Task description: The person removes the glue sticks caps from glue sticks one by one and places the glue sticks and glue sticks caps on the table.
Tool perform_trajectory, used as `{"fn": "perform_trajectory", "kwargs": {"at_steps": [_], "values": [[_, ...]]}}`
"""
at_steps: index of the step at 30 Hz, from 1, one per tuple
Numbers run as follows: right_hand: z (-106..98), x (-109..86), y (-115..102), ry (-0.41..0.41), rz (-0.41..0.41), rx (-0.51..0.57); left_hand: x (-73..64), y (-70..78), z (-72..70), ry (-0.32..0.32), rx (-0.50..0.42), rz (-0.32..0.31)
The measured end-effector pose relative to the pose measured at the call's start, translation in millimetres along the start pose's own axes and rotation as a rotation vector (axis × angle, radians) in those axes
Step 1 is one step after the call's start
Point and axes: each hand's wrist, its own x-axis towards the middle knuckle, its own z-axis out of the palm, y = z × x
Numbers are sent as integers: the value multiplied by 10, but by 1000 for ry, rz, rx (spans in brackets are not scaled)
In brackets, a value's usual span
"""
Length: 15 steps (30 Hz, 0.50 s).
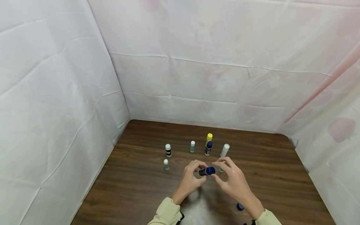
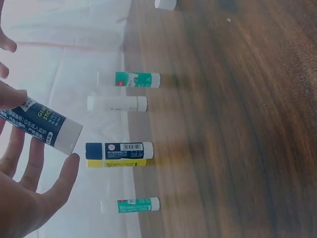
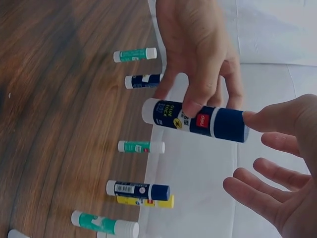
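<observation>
My left hand [image 1: 190,178] grips a dark blue glue stick [image 3: 195,120] around its labelled body, with thumb and fingertips on it. The stick is held tilted above the table, and its dark blue cap end points toward my right hand [image 1: 234,180]. In the right wrist view, the right thumb [image 3: 277,119] appears to touch the cap's end while the other fingers stay spread apart from it. The white base of the stick [image 2: 67,136] shows in the left wrist view. A small blue round piece [image 1: 240,206], perhaps a cap, lies on the table near my right wrist.
Several glue sticks stand on the wooden table [image 1: 135,187]: a dark blue one [image 1: 208,148] before a yellow one [image 1: 209,137], a white one [image 1: 225,150], green ones [image 1: 192,147], and a dark one with a pale cap [image 1: 168,150]. Fabric walls [image 1: 180,81] enclose the table.
</observation>
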Motion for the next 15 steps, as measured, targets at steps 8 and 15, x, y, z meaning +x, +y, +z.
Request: {"fn": "perform_trajectory", "kwargs": {"at_steps": [8,15], "values": [[91,19,-26,-26,-10,44,24,56,-40,-6,46,7],[151,34,-33,-2,-34,80,38,106,-73,12,78,45]]}}
